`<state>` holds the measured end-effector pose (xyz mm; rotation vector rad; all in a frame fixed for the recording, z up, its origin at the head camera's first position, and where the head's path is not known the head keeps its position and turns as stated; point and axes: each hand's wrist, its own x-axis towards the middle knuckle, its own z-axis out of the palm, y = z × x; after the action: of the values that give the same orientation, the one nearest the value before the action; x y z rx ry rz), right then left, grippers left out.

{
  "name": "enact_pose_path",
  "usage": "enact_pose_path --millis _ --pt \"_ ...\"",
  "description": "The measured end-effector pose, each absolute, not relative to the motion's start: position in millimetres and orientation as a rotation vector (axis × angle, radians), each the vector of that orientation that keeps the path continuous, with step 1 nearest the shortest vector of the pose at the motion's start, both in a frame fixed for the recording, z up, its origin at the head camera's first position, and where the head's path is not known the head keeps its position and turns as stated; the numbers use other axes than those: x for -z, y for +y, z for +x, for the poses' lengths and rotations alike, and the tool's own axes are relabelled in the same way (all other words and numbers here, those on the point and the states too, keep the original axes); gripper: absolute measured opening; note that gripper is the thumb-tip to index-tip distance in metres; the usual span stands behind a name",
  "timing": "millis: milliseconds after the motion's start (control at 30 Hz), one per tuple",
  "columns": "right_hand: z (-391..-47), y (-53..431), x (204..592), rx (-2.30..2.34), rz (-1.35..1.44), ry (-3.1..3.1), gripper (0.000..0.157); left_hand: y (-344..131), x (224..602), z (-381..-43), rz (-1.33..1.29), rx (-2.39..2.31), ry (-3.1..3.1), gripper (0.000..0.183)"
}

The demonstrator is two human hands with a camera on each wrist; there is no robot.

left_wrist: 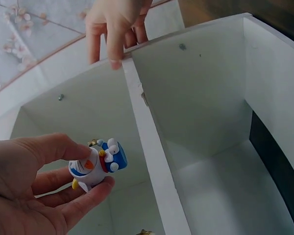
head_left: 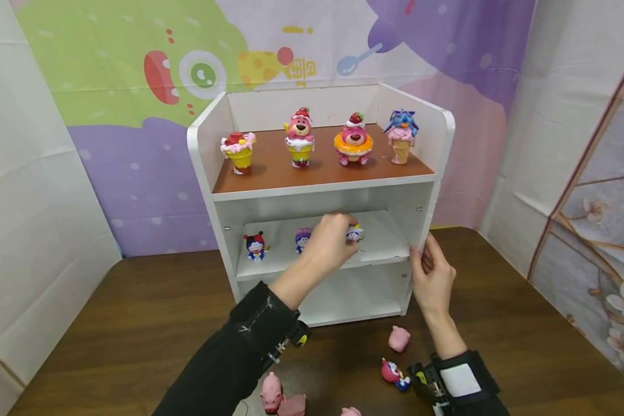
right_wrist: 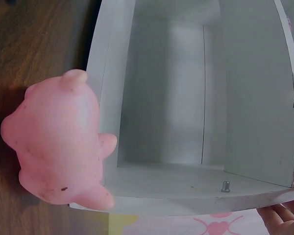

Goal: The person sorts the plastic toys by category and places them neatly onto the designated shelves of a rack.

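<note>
My left hand [head_left: 333, 240] reaches into the middle level of a white shelf unit [head_left: 286, 192]. Thumb and fingers pinch a small white-and-blue figurine [left_wrist: 90, 169], lying sideways in the left wrist view; its head [head_left: 354, 233] shows beside the hand in the head view. Left of it on that level stand a purple-topped figurine [head_left: 302, 237], partly behind the hand, and a blue figurine with a red-and-black cap [head_left: 256, 247]. My right hand [head_left: 435, 280] holds the front edge of the unit's right side panel, thumb at the edge and fingers outside.
On the brown top level stand a yellow cup figurine [head_left: 238, 153], two pink bear figurines [head_left: 300, 138] and a blue one on a cone [head_left: 401, 137]. Pink pig figures [head_left: 398, 338] and a red-and-blue figurine [head_left: 393, 372] lie on the wooden table [head_left: 99, 329] in front.
</note>
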<state>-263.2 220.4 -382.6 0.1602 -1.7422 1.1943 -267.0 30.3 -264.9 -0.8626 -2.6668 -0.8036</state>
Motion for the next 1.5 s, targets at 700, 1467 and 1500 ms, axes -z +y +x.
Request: enact_pose_path --millis 700,1467,1500 --pt "-265 221 384 -1.187 0.194 -1.738 0.038 37 272 -287 -0.885 0.703 -2.715 0.023" --pt "-265 221 385 -1.182 0.19 -1.736 0.038 29 282 -280 -0.868 0.798 -2.515 0.041" --pt "-265 221 385 -1.18 0.191 -1.736 0.038 27 283 -279 -0.865 0.823 -2.47 0.039"
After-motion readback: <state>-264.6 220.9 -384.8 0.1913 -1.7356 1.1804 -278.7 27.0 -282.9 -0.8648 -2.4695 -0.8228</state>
